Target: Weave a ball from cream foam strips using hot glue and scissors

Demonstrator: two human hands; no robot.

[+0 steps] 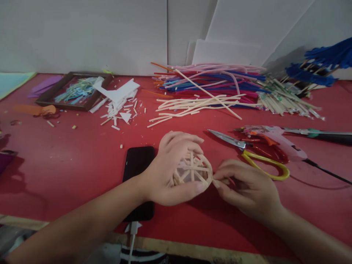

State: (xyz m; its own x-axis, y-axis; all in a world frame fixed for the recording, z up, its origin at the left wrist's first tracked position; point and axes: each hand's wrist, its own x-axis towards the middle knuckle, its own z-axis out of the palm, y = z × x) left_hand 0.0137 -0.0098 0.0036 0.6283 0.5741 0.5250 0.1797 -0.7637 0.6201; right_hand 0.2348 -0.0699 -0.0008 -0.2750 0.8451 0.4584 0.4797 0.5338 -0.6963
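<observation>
A small round openwork piece of pale strips [192, 169], with strips crossing like spokes on its face, is held above the red table [90, 146]. My left hand [176, 172] is wrapped round it from the left, thumb along its lower edge and fingers over its top. At its right edge my right hand [247, 187] pinches with thumb and forefinger; whatever is between the fingertips is too small to make out. Beneath my left wrist lies a black phone [139, 161] with a white cable [134, 229] plugged in.
Scissors with yellow and red handles [265, 165] and a pink glue gun [286, 143] lie right. Behind are cream strips [192, 106], coloured stems [209, 79] and wrapped sticks [286, 99]. White scraps [121, 95] and a brown tray [66, 106] stand back left.
</observation>
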